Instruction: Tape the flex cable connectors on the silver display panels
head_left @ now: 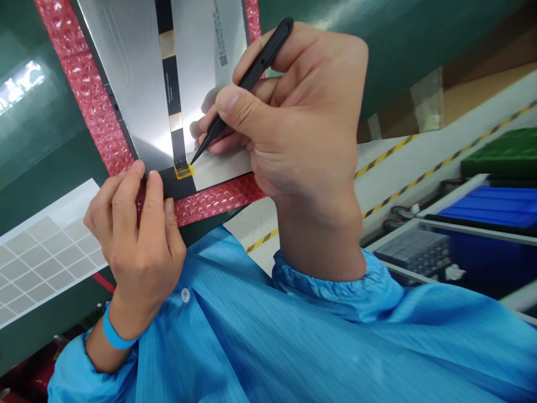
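Note:
My right hand [306, 112] grips a pair of black tweezers [260, 67], slanting down to the left. Their pointed tip is at the right edge of a small yellow tape piece [183, 172]; whether it touches I cannot tell. That tape sits at the lower end of a black flex cable [173, 87] running along the silver back of a flat display panel [134, 73]. My left hand [138, 229] lies with fingers stretched over the panel's lower left edge and the pink bubble wrap [210, 201] beneath it.
A white sheet with grey squares [46, 252] lies on the green tabletop [25, 168] at left. Cardboard [478, 95] shows at upper right. Beyond the table edge are yellow-black floor tape [390, 154] and blue bins [495, 207].

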`<action>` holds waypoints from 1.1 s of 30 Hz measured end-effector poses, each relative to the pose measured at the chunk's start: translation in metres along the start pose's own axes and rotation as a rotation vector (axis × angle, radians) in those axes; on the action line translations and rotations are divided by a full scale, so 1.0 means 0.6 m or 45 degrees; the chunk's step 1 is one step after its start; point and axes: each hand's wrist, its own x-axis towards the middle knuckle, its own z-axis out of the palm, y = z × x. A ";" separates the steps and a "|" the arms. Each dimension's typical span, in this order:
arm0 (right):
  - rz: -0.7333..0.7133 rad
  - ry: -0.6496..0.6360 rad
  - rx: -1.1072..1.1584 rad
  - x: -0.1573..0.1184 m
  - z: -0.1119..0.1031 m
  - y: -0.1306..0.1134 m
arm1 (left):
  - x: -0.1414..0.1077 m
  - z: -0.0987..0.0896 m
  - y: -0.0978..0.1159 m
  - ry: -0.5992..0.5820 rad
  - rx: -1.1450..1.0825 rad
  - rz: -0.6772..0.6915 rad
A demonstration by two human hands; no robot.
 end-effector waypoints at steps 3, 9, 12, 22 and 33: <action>-0.012 -0.012 -0.001 -0.002 0.001 0.000 | 0.000 0.000 0.001 0.003 -0.003 0.000; -0.027 -0.040 -0.037 -0.003 -0.002 0.000 | 0.000 0.000 0.000 0.005 -0.002 -0.013; -0.026 -0.034 -0.061 -0.001 -0.003 0.000 | 0.000 0.000 -0.001 0.001 0.004 -0.014; -0.046 -0.036 -0.029 -0.002 -0.002 0.001 | 0.000 -0.001 0.000 -0.011 -0.015 -0.020; -0.011 0.022 -0.100 0.001 0.002 -0.001 | -0.001 -0.002 0.001 -0.020 0.007 -0.028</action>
